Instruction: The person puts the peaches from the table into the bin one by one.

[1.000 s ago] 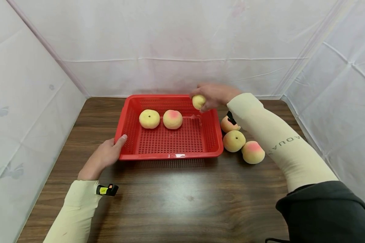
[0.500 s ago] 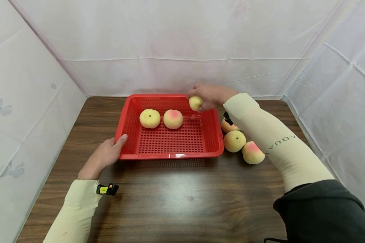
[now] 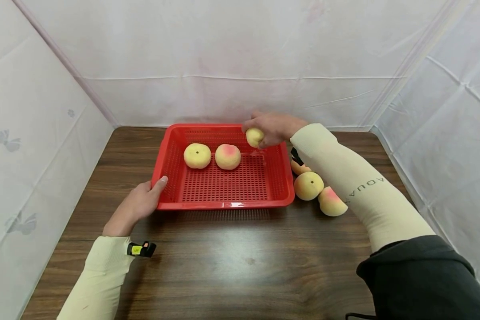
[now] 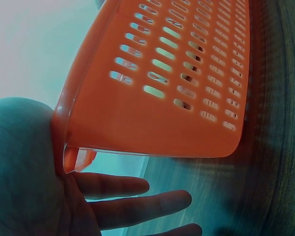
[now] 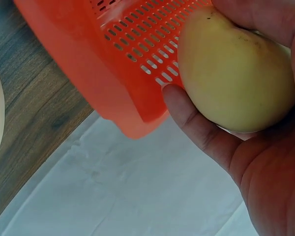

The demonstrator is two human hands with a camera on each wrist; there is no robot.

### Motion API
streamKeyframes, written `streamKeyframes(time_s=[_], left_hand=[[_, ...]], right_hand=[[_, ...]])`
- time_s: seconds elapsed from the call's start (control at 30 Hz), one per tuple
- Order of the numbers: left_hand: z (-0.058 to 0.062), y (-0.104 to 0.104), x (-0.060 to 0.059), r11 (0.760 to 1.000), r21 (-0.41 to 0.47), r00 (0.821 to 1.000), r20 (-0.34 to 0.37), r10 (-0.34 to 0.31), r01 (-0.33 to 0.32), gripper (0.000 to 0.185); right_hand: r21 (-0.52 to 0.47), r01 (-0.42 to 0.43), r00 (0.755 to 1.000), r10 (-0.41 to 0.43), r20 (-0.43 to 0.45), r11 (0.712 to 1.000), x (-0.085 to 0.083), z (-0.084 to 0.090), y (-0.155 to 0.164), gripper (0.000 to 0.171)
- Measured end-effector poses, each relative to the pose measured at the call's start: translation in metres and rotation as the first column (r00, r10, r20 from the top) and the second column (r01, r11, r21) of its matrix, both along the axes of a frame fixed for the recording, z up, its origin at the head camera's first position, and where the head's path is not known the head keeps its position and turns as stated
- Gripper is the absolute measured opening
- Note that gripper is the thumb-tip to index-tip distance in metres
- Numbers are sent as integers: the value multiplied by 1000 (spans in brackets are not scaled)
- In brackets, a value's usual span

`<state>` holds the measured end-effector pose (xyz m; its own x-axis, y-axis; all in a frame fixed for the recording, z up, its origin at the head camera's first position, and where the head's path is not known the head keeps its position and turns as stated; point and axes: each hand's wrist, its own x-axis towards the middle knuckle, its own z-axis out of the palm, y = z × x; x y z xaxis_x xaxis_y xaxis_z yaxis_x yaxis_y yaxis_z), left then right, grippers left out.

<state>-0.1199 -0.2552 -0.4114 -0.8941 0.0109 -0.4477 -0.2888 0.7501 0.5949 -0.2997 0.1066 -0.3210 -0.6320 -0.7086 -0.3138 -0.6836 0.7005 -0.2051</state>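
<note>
A red perforated basket (image 3: 224,205) sits on the brown wooden table (image 3: 232,262). Two yellow-pink peaches (image 3: 197,155) (image 3: 227,156) lie inside it at the back left. My right hand (image 3: 273,128) grips a third peach (image 3: 254,137) (image 5: 236,73) above the basket's back right corner. My left hand (image 3: 138,205) rests against the basket's front left corner (image 4: 73,147), thumb on the rim, fingers straight underneath.
Three more peaches (image 3: 308,185) (image 3: 331,201) (image 3: 298,167) lie on the table right of the basket, partly behind my right forearm. White sheeting (image 3: 240,58) walls the table on the back and both sides.
My right hand has carried its peach slightly to the left, further over the basket. The left hand and the basket have stayed put.
</note>
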Motion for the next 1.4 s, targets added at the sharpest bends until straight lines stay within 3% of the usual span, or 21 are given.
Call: streamKeyframes(time_s=[1.4], left_hand=[[4, -1, 3, 1000, -3, 1000, -7, -7, 7, 73]], right_hand=[[43, -24, 1000, 24, 8, 999, 1, -19, -7, 43]])
